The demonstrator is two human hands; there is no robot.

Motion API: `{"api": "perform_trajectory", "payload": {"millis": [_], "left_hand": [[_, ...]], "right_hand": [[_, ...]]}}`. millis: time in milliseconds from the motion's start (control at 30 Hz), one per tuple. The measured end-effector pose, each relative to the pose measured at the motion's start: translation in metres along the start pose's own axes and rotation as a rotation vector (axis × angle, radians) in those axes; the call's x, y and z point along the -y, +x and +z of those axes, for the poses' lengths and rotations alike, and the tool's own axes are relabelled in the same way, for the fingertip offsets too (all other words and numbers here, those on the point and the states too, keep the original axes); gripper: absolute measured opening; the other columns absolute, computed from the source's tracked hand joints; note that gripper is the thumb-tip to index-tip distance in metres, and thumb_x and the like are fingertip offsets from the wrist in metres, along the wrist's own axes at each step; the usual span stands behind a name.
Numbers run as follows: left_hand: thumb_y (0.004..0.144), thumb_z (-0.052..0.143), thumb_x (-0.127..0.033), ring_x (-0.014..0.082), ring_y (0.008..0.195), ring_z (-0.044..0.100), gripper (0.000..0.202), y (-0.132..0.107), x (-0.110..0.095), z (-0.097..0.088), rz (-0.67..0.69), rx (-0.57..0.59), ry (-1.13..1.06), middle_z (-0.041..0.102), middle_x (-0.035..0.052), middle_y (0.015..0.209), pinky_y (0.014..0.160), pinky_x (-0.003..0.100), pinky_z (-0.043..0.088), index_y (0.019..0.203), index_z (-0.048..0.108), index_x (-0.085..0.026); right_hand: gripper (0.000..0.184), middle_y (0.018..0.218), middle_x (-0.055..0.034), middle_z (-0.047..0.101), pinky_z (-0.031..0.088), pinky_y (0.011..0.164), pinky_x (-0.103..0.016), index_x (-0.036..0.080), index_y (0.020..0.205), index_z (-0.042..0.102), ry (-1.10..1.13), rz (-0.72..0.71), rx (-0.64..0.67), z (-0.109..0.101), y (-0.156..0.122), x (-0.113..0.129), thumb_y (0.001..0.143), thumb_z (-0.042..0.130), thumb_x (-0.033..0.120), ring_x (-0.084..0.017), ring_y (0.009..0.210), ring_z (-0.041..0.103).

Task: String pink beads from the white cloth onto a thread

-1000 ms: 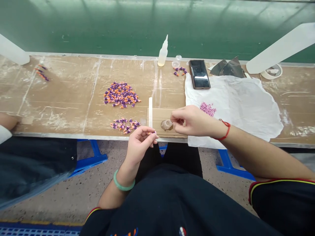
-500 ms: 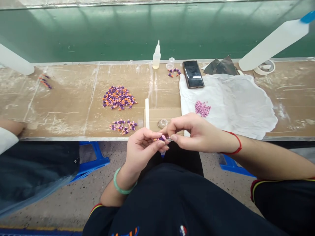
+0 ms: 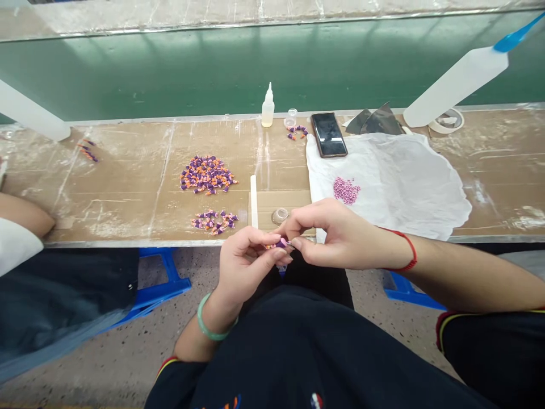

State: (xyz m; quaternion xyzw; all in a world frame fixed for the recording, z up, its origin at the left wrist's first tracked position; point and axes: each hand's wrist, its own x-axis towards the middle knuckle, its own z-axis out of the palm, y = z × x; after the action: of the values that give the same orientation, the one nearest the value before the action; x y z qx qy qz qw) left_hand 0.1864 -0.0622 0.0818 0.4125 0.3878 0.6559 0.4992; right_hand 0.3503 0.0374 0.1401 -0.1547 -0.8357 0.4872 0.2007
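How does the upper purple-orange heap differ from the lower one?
The upper heap is clearly bigger than the lower heap. The upper heap is a dense, rounded mound, while the lower heap is a looser, elongated scatter. The upper heap lies mid-bench; the lower heap sits nearer the front edge. Both hold similar purple and orange pieces, lying directly on the brown bench.

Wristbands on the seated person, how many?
2: a green bangle on the left wrist, a red string bracelet on the right wrist. Sleeves may hide more.
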Motion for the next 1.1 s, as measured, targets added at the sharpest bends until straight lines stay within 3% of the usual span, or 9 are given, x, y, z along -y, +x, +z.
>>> {"api": "perform_trajectory", "payload": {"millis": [567,833,1100], "left_hand": [[0.082,0.081,-0.024,0.0142,0.061,0.076,0.01,-0.0013,-0.0003,0.0032,0.124,-0.017,0.132,0.077,0.001,0.075,0.057,0.017,0.064,0.084,0.073,-0.018],[0.083,0.079,-0.018,0.0136,0.058,0.075,0.006,-0.0041,-0.0002,0.0044,0.158,-0.032,0.151,0.077,0.0005,0.072,0.057,0.018,0.063,0.087,0.074,-0.018],[0.086,0.077,-0.021,0.0122,0.058,0.074,0.007,-0.0027,0.0011,0.0011,0.296,0.028,0.309,0.079,0.0011,0.076,0.057,0.018,0.061,0.091,0.073,-0.019]], "right_hand": [[0.012,0.07,0.0015,0.071,0.047,0.057,-0.015,0.016,0.074,0.061,-0.053,-0.045,-0.042,0.0031,-0.0014,0.0027,0.084,0.058,0.009,-0.007,0.06,0.061],[0.015,0.074,0.0007,0.074,0.048,0.059,-0.017,0.016,0.077,0.063,-0.069,-0.01,0.014,0.002,-0.0022,0.0081,0.089,0.056,0.012,-0.009,0.064,0.065],[0.016,0.078,0.0001,0.074,0.051,0.064,-0.021,0.019,0.077,0.059,-0.161,-0.052,-0.009,0.0034,-0.0078,0.0086,0.089,0.052,0.011,-0.011,0.069,0.068]]}}
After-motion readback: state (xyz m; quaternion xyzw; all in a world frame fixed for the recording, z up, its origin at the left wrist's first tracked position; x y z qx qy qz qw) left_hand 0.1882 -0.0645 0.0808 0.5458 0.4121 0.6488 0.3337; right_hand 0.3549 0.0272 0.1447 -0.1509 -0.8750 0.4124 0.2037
